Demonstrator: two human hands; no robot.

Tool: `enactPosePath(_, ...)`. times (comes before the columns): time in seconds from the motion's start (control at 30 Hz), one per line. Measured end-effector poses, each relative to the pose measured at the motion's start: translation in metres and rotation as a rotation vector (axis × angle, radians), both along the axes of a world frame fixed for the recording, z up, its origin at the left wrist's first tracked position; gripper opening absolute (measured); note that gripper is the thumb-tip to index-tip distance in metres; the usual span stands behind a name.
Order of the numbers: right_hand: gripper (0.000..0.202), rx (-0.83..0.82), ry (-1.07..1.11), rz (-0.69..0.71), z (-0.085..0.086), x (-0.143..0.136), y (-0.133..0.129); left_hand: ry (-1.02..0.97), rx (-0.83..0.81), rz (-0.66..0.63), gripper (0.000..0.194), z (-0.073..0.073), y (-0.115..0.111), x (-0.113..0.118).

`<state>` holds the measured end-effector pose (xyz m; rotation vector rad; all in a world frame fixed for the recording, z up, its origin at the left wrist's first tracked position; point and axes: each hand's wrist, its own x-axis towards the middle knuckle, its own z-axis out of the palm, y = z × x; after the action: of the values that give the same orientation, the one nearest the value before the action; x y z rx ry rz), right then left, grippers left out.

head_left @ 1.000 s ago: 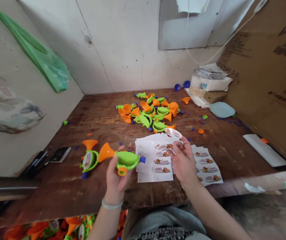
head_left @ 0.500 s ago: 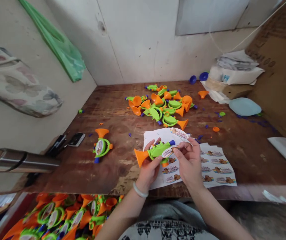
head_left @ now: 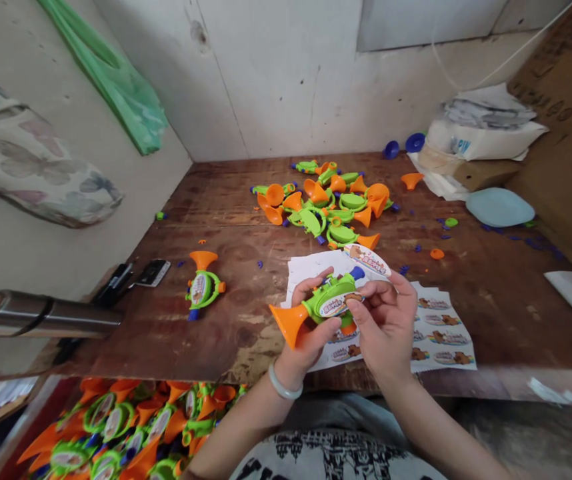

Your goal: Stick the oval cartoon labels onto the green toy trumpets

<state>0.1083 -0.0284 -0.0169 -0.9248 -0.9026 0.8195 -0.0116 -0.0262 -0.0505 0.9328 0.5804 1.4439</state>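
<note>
My left hand (head_left: 305, 341) is closed around a toy trumpet (head_left: 290, 323) with a green body, an orange bell pointing left and a blue mouthpiece. An oval sticker (head_left: 335, 306) lies along the trumpet's green side. Thumb and fingers of my right hand (head_left: 389, 330) pinch that sticker's right end against the body. A second oval sticker (head_left: 370, 261) stands out from the raised fingertips of the same hand. Beneath both hands are white sticker sheets (head_left: 447, 321) printed with bears and rainbows, partly hidden by my hands.
Several toy trumpets (head_left: 311, 222) are heaped farther back. One stickered trumpet (head_left: 200, 289) lies to the left, near a steel flask (head_left: 73, 316). A box of trumpets (head_left: 116, 423) sits below the table's left edge. At right are a pale blue dish (head_left: 500, 207) and a cardboard box (head_left: 556, 133).
The sticker has come down onto the trumpet's green side, and the trumpet has turned slightly in my left hand. My right hand has shifted a little to the right, the second sticker with it.
</note>
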Motion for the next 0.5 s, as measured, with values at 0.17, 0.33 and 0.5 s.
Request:
enactPosePath(0.17, 0.058, 0.043, -0.040, -0.020, 0.0049, -0.0004, -0.0018, -0.036, 0.006, -0.017, 0.055, 0.0052, -0.0010, 0.0019)
enactPosePath(0.33, 0.058, 0.062, -0.084, -0.034, 0.0073, -0.0001, -0.0032, -0.041, 0.019, -0.016, 0.055, 0.0082, -0.0011, 0.0017)
enactPosePath(0.5, 0.056, 0.041, -0.130, -0.065, 0.0076, 0.0001, -0.0043, -0.016, 0.015, 0.001, 0.050, 0.0101, -0.0012, 0.0010)
